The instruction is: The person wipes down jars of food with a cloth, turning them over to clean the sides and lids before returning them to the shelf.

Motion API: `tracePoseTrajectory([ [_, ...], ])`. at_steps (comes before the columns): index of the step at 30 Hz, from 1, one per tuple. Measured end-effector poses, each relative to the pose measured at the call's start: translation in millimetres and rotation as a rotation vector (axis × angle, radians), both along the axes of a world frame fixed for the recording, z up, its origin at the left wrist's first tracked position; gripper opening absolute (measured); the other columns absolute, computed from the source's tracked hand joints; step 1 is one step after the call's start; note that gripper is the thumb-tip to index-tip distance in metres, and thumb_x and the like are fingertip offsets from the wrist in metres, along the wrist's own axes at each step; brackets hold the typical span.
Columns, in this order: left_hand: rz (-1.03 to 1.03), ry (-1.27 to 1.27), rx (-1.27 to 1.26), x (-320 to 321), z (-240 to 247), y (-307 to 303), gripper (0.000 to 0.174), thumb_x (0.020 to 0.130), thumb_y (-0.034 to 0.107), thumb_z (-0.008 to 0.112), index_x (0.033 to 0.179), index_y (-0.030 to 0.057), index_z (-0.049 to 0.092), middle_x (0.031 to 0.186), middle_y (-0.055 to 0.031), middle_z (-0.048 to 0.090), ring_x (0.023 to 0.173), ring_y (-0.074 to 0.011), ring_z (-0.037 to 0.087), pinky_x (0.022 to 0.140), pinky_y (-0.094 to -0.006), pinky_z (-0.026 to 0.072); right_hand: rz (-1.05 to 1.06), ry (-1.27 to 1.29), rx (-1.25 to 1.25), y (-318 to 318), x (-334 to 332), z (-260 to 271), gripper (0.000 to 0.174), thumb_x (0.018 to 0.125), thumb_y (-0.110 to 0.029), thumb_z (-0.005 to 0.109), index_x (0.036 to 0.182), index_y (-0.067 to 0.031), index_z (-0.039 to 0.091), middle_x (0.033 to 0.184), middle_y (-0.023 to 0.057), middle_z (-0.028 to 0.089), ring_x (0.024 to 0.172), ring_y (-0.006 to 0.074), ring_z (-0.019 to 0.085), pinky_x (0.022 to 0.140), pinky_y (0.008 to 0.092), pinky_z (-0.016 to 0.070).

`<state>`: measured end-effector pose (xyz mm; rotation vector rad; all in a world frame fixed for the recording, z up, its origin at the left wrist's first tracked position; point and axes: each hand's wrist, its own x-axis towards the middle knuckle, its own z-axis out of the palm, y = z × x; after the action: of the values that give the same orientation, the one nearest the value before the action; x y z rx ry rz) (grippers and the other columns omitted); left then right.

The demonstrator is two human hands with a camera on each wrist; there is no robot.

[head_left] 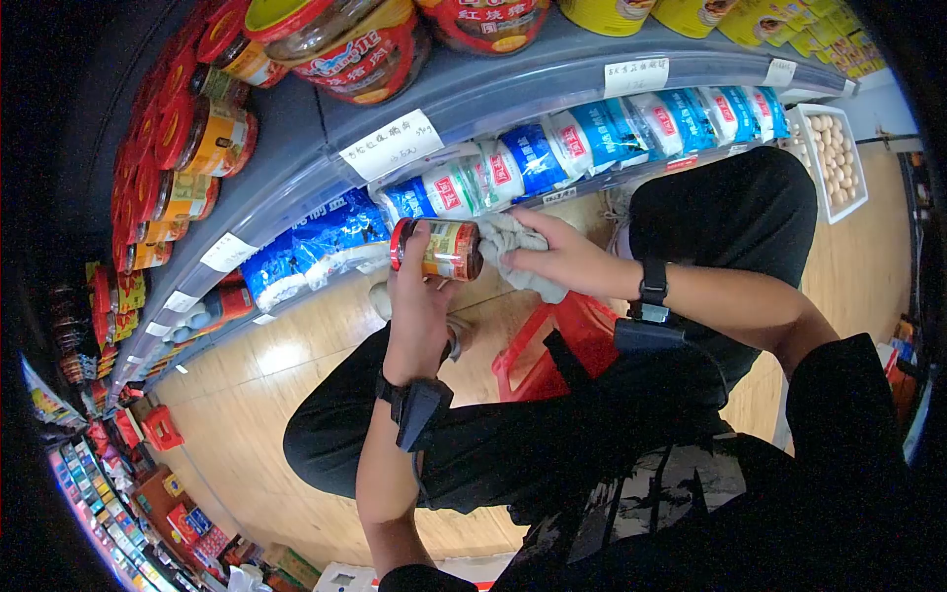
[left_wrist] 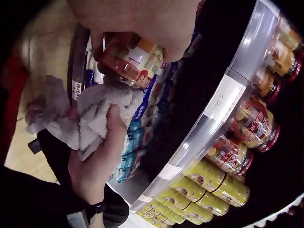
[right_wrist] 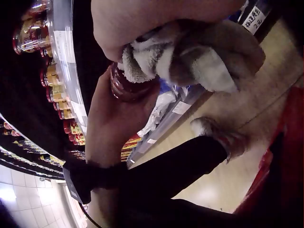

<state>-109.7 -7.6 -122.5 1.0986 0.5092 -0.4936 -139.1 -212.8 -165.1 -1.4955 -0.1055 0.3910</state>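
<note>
In the head view my left hand [head_left: 416, 321] grips a small glass jar [head_left: 452, 250] with a red lid and a patterned label. The jar lies on its side, its base pointing right. My right hand [head_left: 577, 261] holds a crumpled grey cloth [head_left: 513, 259], bunched right at the jar's base. The left wrist view has the jar [left_wrist: 128, 64] under the left fingers, with the cloth [left_wrist: 97, 111] and right thumb just below it. From the right wrist, the cloth [right_wrist: 190, 59] overlaps the jar's end [right_wrist: 126, 88]; part of the right hand's fingers is hidden.
Blue and white bags [head_left: 528, 158] line the low shelf close behind the hands. Above, a shelf edge [head_left: 503, 104] with price labels carries red-lidded jars [head_left: 212, 133] and yellow cans [head_left: 607, 12]. A red plastic object [head_left: 582, 321] stands between the knees; a tray of eggs [head_left: 824, 128] is at right.
</note>
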Motion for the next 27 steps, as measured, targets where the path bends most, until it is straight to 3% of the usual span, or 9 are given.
tracePoseTrajectory([
  [4,0.018,-0.011,0.016,0,9,-2,0.045,0.089,0.038,0.069,0.122,0.0093,0.055,0.113,-0.0054,0.063,0.103,-0.0175,0.062,0.089,-0.0371,0.05,-0.022,-0.023,-0.01,-1,-1,-5,0.039,0.094,-0.017,0.064,0.128,-0.0028,0.052,0.104,0.0049,0.064,0.096,0.0086,0.058,0.083,0.0273,0.0501],
  [6,0.007,-0.032,0.021,-2,10,-2,0.047,0.089,0.038,0.069,0.123,0.0096,0.055,0.113,-0.0048,0.063,0.105,-0.017,0.061,0.088,-0.037,0.0499,0.084,0.047,-0.212,0,-4,1,0.045,0.089,-0.027,0.068,0.123,-0.0005,0.056,0.103,0.0177,0.067,0.097,0.0215,0.066,0.086,0.0356,0.0507],
  [10,0.024,0.0,0.03,-2,3,0,0.047,0.088,0.038,0.07,0.123,0.0102,0.055,0.112,-0.004,0.063,0.104,-0.0165,0.061,0.088,-0.0368,0.0498,0.227,0.139,-0.231,0,-7,25,0.041,0.089,-0.028,0.067,0.121,-0.0029,0.059,0.1,0.0175,0.069,0.094,0.0233,0.068,0.083,0.0365,0.0521],
  [13,-0.012,-0.016,0.073,-4,-1,0,0.047,0.088,0.038,0.07,0.123,0.0106,0.055,0.111,-0.0036,0.064,0.101,-0.0158,0.062,0.085,-0.0363,0.0506,0.295,0.015,-0.214,1,-7,32,0.036,0.09,-0.028,0.067,0.117,-0.0046,0.061,0.097,0.016,0.07,0.088,0.0221,0.07,0.079,0.0357,0.0531],
  [21,0.01,-0.042,0.042,-3,3,-3,0.043,0.089,0.033,0.07,0.121,0.0093,0.055,0.109,-0.0044,0.064,0.099,-0.0158,0.063,0.082,-0.0351,0.0531,-0.067,-0.027,0.006,2,1,19,0.036,0.09,-0.025,0.069,0.114,0.0007,0.06,0.095,0.0107,0.068,0.089,0.0105,0.059,0.079,0.0306,0.0503],
  [25,0.023,-0.023,0.049,0,5,-2,0.044,0.088,0.032,0.071,0.121,0.0077,0.054,0.108,-0.0053,0.063,0.098,-0.0163,0.064,0.081,-0.036,0.0542,-0.087,-0.074,-0.011,1,2,8,0.034,0.091,-0.024,0.068,0.114,0.0001,0.06,0.095,0.0108,0.067,0.089,0.0115,0.059,0.08,0.0308,0.05],
  [27,0.037,-0.044,0.062,0,10,-2,0.045,0.088,0.032,0.072,0.121,0.007,0.053,0.108,-0.0057,0.063,0.097,-0.0165,0.064,0.08,-0.0354,0.0539,0.0,0.003,-0.14,1,-1,7,0.033,0.092,-0.023,0.067,0.115,-0.0007,0.06,0.095,0.0109,0.067,0.089,0.0131,0.061,0.079,0.0312,0.0503],
])
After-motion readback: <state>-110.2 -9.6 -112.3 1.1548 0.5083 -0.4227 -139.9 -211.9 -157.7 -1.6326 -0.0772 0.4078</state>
